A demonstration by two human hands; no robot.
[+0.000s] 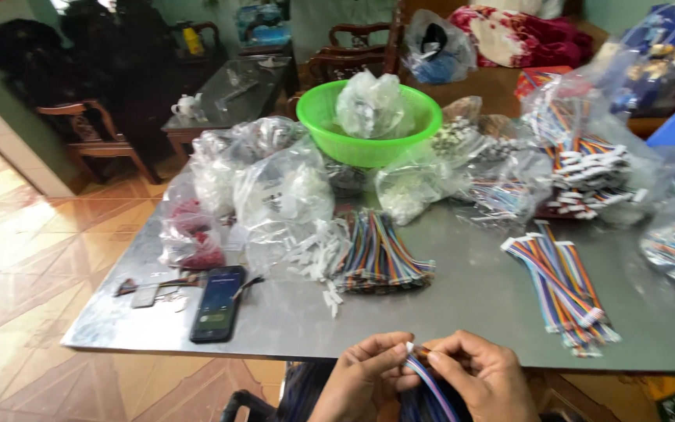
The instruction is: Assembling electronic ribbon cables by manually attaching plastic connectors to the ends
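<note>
Grey metal tabletop (462,305) fills the middle of the view, set on an orange tiled floor (17,266). At the near edge, just below the table's rim, the left hand (365,379) and the right hand (482,379) meet over a multicoloured ribbon cable (430,384); both are closed narrow, thumb and fingers pinching the cable near its small white connector end, which sits between the two sets of fingertips. The cable runs down and away between the hands toward the person's lap. On the table to the near left lies a dark smartphone (216,303) with its screen lit, and just left of it a few small dark parts (146,291). To the near right a loose bundle of ribbon cables (564,285) with white connectors lies fanned out. Nearer the middle sits a tied stack of ribbon cables (380,258), with scattered white connector pieces (322,262) touching its left side. Farther back, clear plastic bags (275,195) of small parts crowd the table, and a green plastic bowl (369,129) holds another bag. At the far right, more bagged ribbon cables (587,160) are piled. Beyond the table stand dark wooden chairs (87,133) and a glass-topped side table (228,98).
</note>
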